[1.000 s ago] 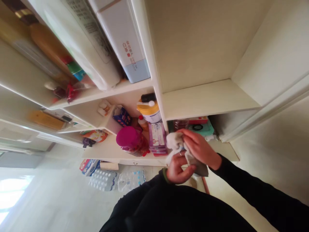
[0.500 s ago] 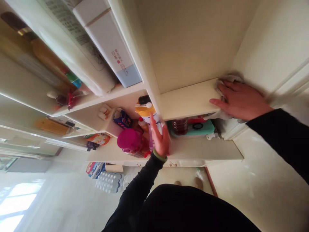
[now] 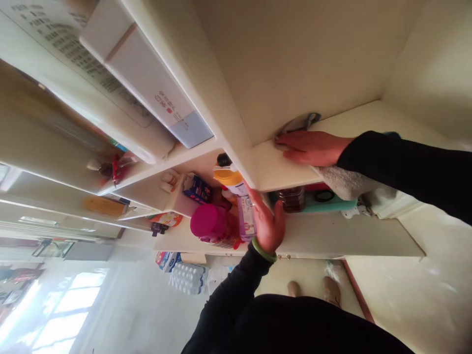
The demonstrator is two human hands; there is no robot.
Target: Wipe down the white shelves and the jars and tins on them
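Note:
My right hand (image 3: pixel 313 147) presses a grey cloth (image 3: pixel 346 181) onto the cream shelf board (image 3: pixel 267 164), fingers pointing toward its inner left corner. Part of the cloth hangs over the board's front edge, and another fold shows against the back panel. My left hand (image 3: pixel 271 223) is open, its fingers stretched out beside the upright divider under that shelf. Just left of it stands a purple-and-white package (image 3: pixel 246 217). Beyond that is a jar with a magenta lid (image 3: pixel 209 223). A yellow-lidded tub (image 3: pixel 228 175) is behind my left fingertips.
Below the shelf, a teal tray (image 3: pixel 341 204) holds a dark red container (image 3: pixel 292 199). A white box (image 3: pixel 158 93) stands in the left compartment. A small dark blue box (image 3: pixel 197 188) sits further left. Packed water bottles (image 3: pixel 189 278) rest on the floor.
My right hand has slid the cloth left along the shelf, from the right end to the inner left corner. The view has shifted; my left hand stays open near the divider.

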